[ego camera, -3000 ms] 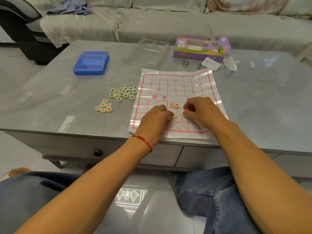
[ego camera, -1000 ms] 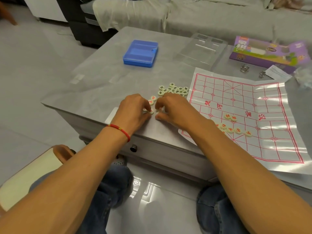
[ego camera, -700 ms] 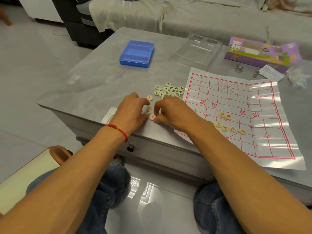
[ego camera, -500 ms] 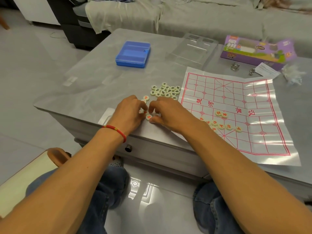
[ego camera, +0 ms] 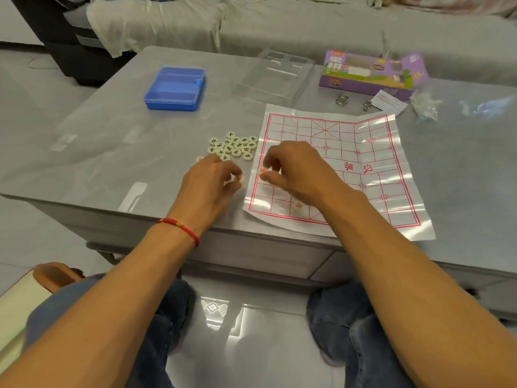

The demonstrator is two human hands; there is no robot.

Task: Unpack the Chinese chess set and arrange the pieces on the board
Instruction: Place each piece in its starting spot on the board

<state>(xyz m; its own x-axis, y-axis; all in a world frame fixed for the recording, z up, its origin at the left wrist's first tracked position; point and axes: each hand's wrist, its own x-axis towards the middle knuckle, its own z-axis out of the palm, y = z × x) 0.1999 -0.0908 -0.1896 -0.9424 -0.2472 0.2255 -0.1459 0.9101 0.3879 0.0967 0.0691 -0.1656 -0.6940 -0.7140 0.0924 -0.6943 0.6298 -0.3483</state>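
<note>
The step in hand looks like carrying red pieces from the loose stock over to the board [ego camera: 363, 152], which lies right of centre on the tabletop [ego camera: 98, 152]. The left hand [ego camera: 208, 183], just left of the board's near left corner, pinches a red-marked piece [ego camera: 240, 179] between curled fingertips. The right hand [ego camera: 293, 170], over the left part of the board, pinches another red piece [ego camera: 263, 172] the same way, thumb below and fingers above. Both pieces sit at the fingertips, close to each other near the board's left edge.

The black-marked pieces [ego camera: 233, 147] lie in a cluster on the tabletop, just above the left hand and just beside the board's left edge, untouched. One more pale piece [ego camera: 200, 159] peeks out at the left hand's upper left. A faint red piece [ego camera: 299, 204] shows on the board below the right wrist; others there are hidden by the arm.

Next, each held piece likely needs setting on a line crossing in the near rows, face up.
</note>
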